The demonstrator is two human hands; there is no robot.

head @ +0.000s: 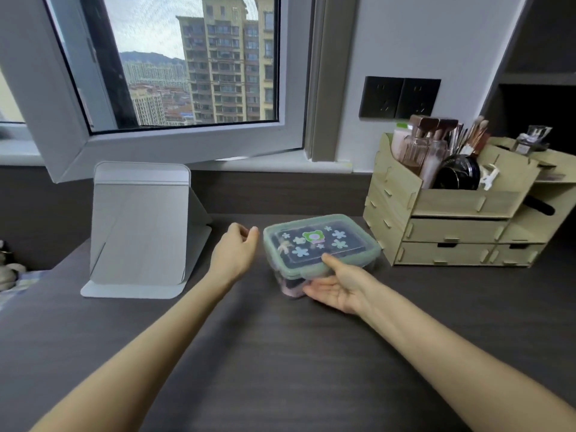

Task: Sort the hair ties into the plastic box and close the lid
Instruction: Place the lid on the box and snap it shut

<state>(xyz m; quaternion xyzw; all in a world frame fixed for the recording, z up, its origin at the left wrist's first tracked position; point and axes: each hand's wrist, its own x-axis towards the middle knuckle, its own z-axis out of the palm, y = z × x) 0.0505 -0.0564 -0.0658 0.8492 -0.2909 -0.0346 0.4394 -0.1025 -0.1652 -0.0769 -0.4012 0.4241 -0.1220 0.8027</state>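
Observation:
A clear plastic box (371, 264) with a green-rimmed lid (318, 241) stands mid-desk; the lid lies on it and carries flower and frog stickers. Pink and dark hair ties (291, 288) show through its near wall. My right hand (338, 283) is at the box's near side, thumb on the lid's front edge, fingers straight along the wall under the front latch. Just left of the box, my left hand (238, 246) hovers with loosely curled fingers, its fingertips close to the lid's left edge and holding nothing.
A grey folding stand (140, 232) rises at the left on the dark desk (280, 353). A wooden drawer organiser (452, 232) with brushes and cosmetics fills the right. An open window sash (174, 145) leans in over the desk's back.

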